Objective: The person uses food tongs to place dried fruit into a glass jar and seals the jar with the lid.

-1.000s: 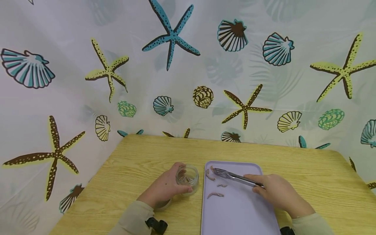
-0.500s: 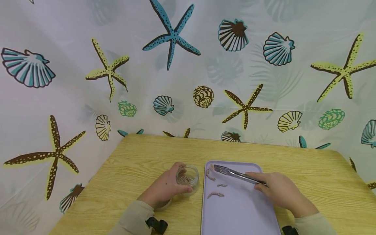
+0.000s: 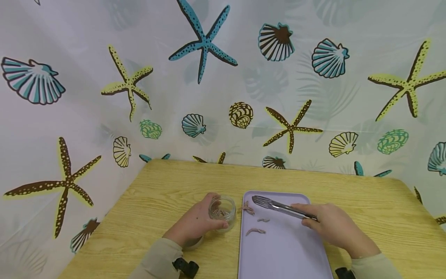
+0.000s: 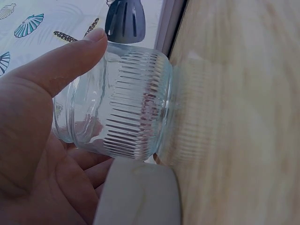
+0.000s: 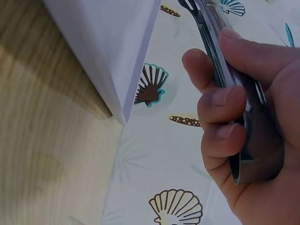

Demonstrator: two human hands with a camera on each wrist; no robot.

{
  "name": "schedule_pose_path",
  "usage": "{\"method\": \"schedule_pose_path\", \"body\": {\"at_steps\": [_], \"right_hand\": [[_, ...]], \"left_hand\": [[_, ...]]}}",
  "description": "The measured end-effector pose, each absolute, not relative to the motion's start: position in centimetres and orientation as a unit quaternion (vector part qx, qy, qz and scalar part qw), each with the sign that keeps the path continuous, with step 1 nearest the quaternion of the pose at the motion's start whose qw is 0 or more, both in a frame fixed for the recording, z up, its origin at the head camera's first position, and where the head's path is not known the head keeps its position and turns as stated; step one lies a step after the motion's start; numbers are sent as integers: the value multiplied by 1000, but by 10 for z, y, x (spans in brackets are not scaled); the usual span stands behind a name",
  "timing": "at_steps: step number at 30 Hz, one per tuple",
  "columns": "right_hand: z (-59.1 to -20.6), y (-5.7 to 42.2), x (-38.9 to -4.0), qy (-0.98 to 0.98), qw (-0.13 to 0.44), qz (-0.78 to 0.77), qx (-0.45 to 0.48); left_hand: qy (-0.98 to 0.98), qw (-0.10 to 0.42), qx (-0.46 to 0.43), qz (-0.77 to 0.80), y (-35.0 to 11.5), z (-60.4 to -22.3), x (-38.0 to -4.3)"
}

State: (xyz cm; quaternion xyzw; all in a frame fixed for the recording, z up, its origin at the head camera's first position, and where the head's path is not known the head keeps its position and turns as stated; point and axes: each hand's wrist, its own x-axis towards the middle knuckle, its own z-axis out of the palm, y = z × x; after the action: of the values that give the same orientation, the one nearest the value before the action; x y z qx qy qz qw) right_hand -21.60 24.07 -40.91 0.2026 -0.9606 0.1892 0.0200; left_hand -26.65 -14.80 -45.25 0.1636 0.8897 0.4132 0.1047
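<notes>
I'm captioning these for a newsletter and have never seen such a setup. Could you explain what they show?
There's no machine here, just a person at a wooden table. The wide picture comes from a camera worn on the head; the closer two come from the left and right wrists. The left hand holds a glass jar with small bits inside. The right hand grips metal tongs over a lavender tray, where a few brownish strips lie near the left edge.

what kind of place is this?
Likely a staged tabletop workspace, though the wider room isn't shown: a shell-and-starfish curtain hangs right behind a wood-grain table, where the work involves a tray, tongs and a jar.
</notes>
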Motion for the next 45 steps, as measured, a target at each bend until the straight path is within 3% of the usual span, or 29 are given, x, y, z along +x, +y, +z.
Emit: {"method": "schedule_pose_path", "body": {"at_steps": [19, 45], "right_hand": [[-429, 233, -223, -958, -14, 189, 215], [-414, 240, -219, -952, 33, 207, 223]], "left_hand": [[890, 102, 164, 414, -148, -453, -266], [893, 98, 160, 408, -147, -450, -265]]}}
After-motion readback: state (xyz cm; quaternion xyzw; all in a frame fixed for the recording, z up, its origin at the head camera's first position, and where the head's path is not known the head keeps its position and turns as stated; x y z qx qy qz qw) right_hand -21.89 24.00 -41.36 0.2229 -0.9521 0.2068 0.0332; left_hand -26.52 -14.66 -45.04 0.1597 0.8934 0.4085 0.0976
